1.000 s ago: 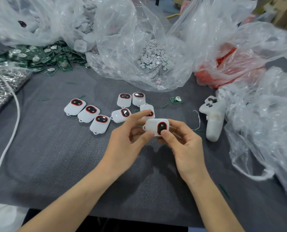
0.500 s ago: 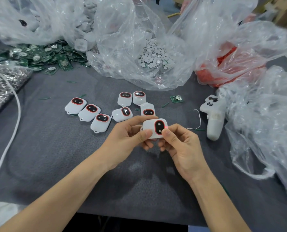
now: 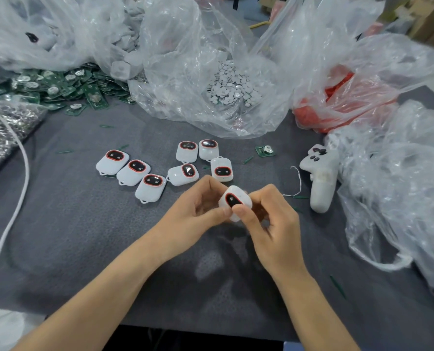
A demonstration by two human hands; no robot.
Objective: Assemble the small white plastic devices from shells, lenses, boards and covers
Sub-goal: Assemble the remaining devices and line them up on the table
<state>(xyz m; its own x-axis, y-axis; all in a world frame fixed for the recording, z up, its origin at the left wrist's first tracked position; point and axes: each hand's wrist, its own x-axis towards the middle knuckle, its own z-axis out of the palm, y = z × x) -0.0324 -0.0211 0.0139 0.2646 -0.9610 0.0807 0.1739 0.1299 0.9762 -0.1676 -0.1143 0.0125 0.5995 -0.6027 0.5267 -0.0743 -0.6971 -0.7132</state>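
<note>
We now hold the device [image 3: 234,201] turned more upright between our hands, left hand [image 3: 193,219] pinching its left edge, right hand [image 3: 271,224] gripping its right side with thumb on its front, so it seems closed and ready for the finished ones [image 3: 153,184] beyond.

A white controller [image 3: 321,178] and white cord [image 3: 28,173] lie on grey mat [image 3: 84,236].

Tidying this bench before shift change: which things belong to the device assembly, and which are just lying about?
Job: device pinched by left hand and right hand; seven finished devices; green boards; bagged white discs; bagged red parts; bagged white shells.
Lying about: white controller; white cable; loose thread.
</note>
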